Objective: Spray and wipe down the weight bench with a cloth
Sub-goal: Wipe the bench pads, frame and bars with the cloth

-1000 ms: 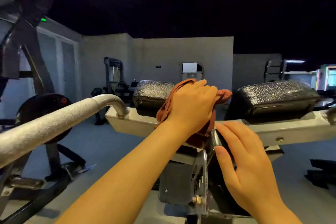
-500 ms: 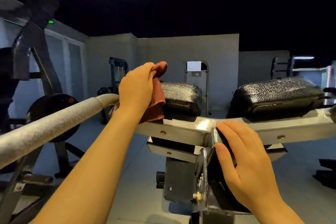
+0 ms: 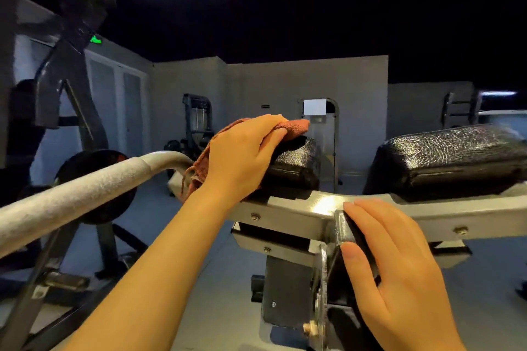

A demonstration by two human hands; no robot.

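Left hand (image 3: 242, 157) with rust-red cloth (image 3: 296, 127) atop left black pad (image 3: 293, 162), right hand (image 3: 399, 273) flat on grey frame (image 3: 285, 214)

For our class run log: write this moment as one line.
left hand presses rust-orange cloth on left black vinyl pad | right hand rests on grey metal frame
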